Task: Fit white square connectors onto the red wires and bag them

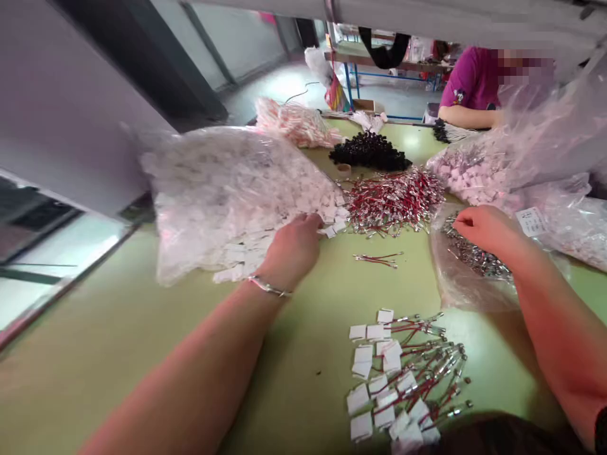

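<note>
My left hand (294,245), with a bracelet at the wrist, rests at the edge of a heap of small flat white pieces (244,249). Its fingers are bent together, and their tips are mostly hidden. Over a clear bag of small metal parts (478,256), my right hand (488,230) has thumb and forefinger closed in a pinch; what is between them is too small to make out. Between the hands lie a few short red wires with metal ends (378,259). Nearer to me are several red wires with white pieces at one end and metal-and-glass tubes (446,363) at the other.
A big clear bag (227,170) of white pieces stands at left. Behind are a pile of red wires (396,201), black parts (367,150) and pale wires (294,123). More bags (478,167) stand at right. Across the table sits a person in a purple shirt (474,79).
</note>
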Available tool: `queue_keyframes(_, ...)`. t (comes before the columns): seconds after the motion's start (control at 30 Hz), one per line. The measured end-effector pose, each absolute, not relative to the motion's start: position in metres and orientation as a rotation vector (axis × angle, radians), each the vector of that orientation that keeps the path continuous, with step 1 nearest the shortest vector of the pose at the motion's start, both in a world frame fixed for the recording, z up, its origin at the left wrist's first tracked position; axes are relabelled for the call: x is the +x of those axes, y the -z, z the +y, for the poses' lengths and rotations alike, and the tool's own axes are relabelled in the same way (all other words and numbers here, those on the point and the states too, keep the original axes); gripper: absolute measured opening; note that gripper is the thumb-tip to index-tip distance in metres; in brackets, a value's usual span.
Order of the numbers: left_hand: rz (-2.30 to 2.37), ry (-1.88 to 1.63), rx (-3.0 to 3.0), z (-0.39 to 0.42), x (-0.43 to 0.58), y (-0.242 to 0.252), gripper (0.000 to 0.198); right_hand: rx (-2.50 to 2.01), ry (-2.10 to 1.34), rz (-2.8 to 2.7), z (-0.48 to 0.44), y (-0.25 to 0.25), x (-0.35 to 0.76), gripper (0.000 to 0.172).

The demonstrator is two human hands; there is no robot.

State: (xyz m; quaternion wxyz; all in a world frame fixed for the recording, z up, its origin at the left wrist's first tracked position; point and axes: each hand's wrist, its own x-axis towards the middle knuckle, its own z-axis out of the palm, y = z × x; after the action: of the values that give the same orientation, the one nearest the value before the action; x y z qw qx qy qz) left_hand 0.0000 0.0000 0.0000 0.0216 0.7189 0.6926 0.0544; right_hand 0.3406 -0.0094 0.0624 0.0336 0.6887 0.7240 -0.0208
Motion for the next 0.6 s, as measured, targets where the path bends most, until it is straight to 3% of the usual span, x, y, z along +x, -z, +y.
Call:
queue_keyframes(0.2,2.177,-0.291,2.245,0.001,-0.002,0.001,0.022,1.736,0.211,2.065,-0.013,-0.051,0.319,0.02)
queue_keyframes(0.37,2.145,-0.346,2.247,0.0,0.001,-0.004,0.019,1.669,0.127,2.079,-0.019,-0.044,0.307,0.02)
queue_keyframes(0.6,2.049,-0.501,2.234,0.002,-0.001,0.0,0.017,1.689,0.289,2.182,-0.005,-0.03,0.329,0.009)
